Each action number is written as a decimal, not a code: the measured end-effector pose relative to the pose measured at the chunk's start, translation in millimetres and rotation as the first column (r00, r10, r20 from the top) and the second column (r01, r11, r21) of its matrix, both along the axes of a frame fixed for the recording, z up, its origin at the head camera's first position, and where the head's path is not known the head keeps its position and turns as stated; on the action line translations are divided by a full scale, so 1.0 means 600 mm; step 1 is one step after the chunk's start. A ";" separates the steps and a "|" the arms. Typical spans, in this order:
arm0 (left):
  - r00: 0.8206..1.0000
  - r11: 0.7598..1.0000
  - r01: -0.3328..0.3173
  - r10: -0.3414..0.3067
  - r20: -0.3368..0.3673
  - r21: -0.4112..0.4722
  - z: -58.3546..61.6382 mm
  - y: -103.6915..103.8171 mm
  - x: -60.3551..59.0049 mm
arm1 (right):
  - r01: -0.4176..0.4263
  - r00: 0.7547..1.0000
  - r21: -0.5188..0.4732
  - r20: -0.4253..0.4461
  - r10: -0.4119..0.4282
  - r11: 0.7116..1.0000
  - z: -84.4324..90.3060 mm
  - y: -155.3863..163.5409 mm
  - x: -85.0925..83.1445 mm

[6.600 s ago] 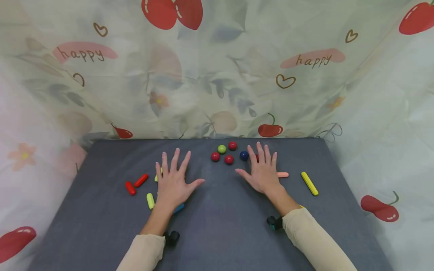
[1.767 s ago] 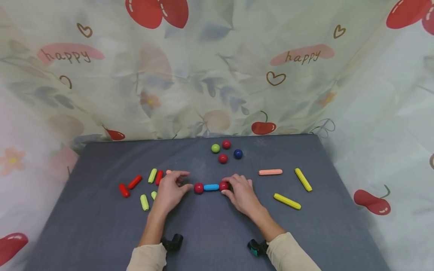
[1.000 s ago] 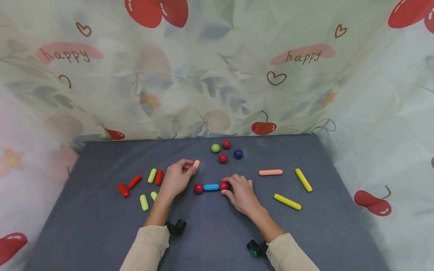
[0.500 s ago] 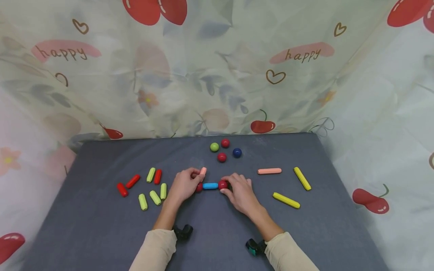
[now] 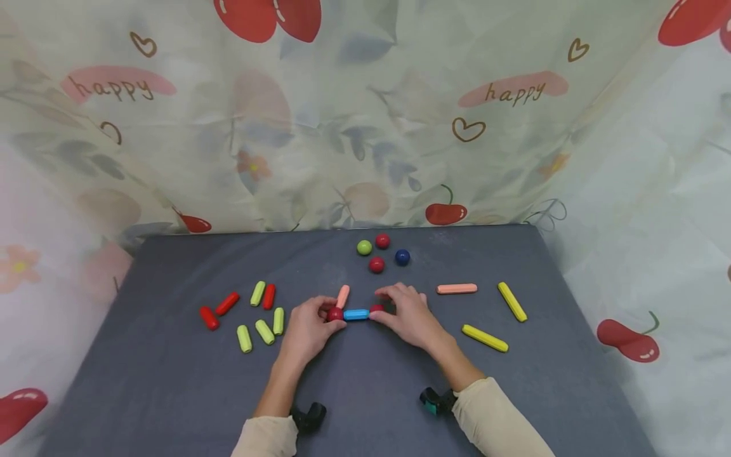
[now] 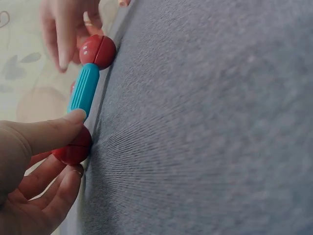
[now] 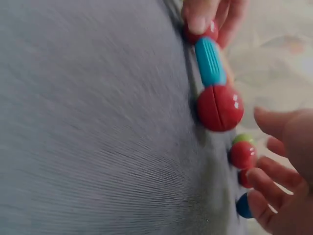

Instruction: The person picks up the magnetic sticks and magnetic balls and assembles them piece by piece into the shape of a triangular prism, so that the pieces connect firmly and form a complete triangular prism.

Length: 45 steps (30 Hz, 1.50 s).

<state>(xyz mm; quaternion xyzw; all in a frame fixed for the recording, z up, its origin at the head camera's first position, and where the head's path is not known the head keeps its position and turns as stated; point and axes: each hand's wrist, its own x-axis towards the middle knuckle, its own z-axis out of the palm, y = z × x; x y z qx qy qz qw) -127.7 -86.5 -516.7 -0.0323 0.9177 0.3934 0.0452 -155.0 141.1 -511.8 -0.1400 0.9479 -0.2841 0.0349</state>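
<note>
The left hand (image 5: 308, 325) has its grip clamped on the glossy red ball (image 5: 335, 314) left of the ribbed blue rod (image 5: 356, 315); the right hand (image 5: 409, 315) has its grip apart.

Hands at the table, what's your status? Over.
Left hand grips left red ball. Right hand beside right red ball, holding nothing. Blue rod links both. Four loose balls beyond, apparently not in the way.
</note>
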 end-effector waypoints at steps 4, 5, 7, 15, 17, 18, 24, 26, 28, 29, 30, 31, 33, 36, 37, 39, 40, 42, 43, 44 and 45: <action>1.000 1.000 -0.014 0.014 -0.028 0.010 -0.005 0.005 0.006 | 0.039 0.994 -0.036 -0.103 -0.043 0.999 -0.001 -0.005 -0.053; 0.999 1.000 -0.012 0.012 -0.034 0.010 -0.005 0.006 0.007 | 0.042 0.991 -0.026 -0.124 -0.044 0.999 -0.003 -0.007 -0.065; 0.999 1.000 -0.006 0.006 -0.045 0.007 -0.007 0.008 0.009 | 0.038 0.988 -0.003 -0.150 -0.038 0.999 -0.007 -0.013 -0.084; 0.998 1.000 -0.003 0.002 -0.066 -0.012 -0.007 0.007 0.013 | 0.015 0.996 0.037 -0.086 -0.012 0.999 -0.016 -0.027 -0.107; 0.997 1.000 0.008 -0.010 -0.076 -0.022 -0.007 0.007 0.012 | 0.008 0.999 0.011 -0.045 -0.007 1.000 -0.014 -0.026 -0.104; 0.997 1.000 0.014 -0.016 -0.082 -0.028 -0.007 0.007 0.012 | -0.001 1.000 -0.008 -0.026 0.001 1.000 -0.013 -0.025 -0.101; 0.994 0.997 0.055 -0.059 -0.093 -0.051 -0.002 0.010 0.008 | -0.056 0.993 -0.147 0.098 0.071 0.988 -0.002 -0.021 -0.082; 0.994 0.996 0.067 -0.071 -0.082 -0.059 -0.001 0.013 0.006 | -0.052 0.991 -0.173 0.113 0.072 0.984 -0.002 -0.021 -0.076; 0.994 0.995 0.076 -0.080 -0.073 -0.063 -0.001 0.017 0.004 | -0.046 0.990 -0.190 0.122 0.070 0.981 -0.003 -0.018 -0.072; 0.994 0.996 0.074 -0.078 -0.073 -0.057 -0.003 0.018 0.004 | -0.047 0.989 -0.191 0.128 0.073 0.981 -0.004 -0.016 -0.070; 0.995 0.997 0.066 -0.070 -0.078 -0.048 -0.004 0.019 0.003 | -0.052 0.988 -0.186 0.132 0.078 0.981 -0.005 -0.012 -0.070; 0.995 0.998 0.051 -0.054 -0.086 -0.039 -0.005 0.019 0.003 | -0.060 0.987 -0.178 0.135 0.085 0.982 -0.006 -0.009 -0.069; 0.994 1.000 0.000 -0.002 -0.107 -0.022 -0.007 0.019 0.003 | -0.085 0.984 -0.158 0.140 0.108 0.984 -0.008 0.000 -0.067; 0.990 0.997 -0.079 0.078 -0.114 -0.004 -0.006 0.020 0.007 | -0.107 0.983 -0.128 0.135 0.124 0.986 -0.010 0.011 -0.062; 0.991 0.996 -0.094 0.093 -0.098 -0.001 -0.004 0.020 0.009 | -0.102 0.984 -0.122 0.132 0.118 0.987 -0.011 0.014 -0.059; 0.996 0.997 -0.079 0.079 -0.044 0.014 -0.001 0.023 0.017 | -0.069 0.988 -0.117 0.128 0.084 0.991 -0.011 0.019 -0.052; 0.998 0.998 -0.055 0.055 -0.014 0.021 -0.001 0.026 0.021 | -0.047 0.990 -0.114 0.124 0.061 0.992 -0.012 0.021 -0.047; 0.999 0.999 0.000 -0.002 0.037 0.039 0.000 0.032 0.029 | -0.006 0.994 -0.106 0.112 0.018 0.994 -0.014 0.024 -0.038; 0.998 0.999 0.030 -0.032 0.049 0.043 -0.001 0.035 0.033 | 0.011 0.995 -0.099 0.104 -0.001 0.995 -0.015 0.024 -0.034; 0.997 0.998 0.057 -0.059 0.048 0.037 -0.002 0.038 0.036 | 0.024 0.996 -0.091 0.093 -0.015 0.996 -0.016 0.024 -0.029; 0.997 0.997 0.070 -0.071 0.038 0.017 -0.005 0.041 0.037 | 0.031 0.996 -0.078 0.083 -0.024 0.997 -0.017 0.024 -0.025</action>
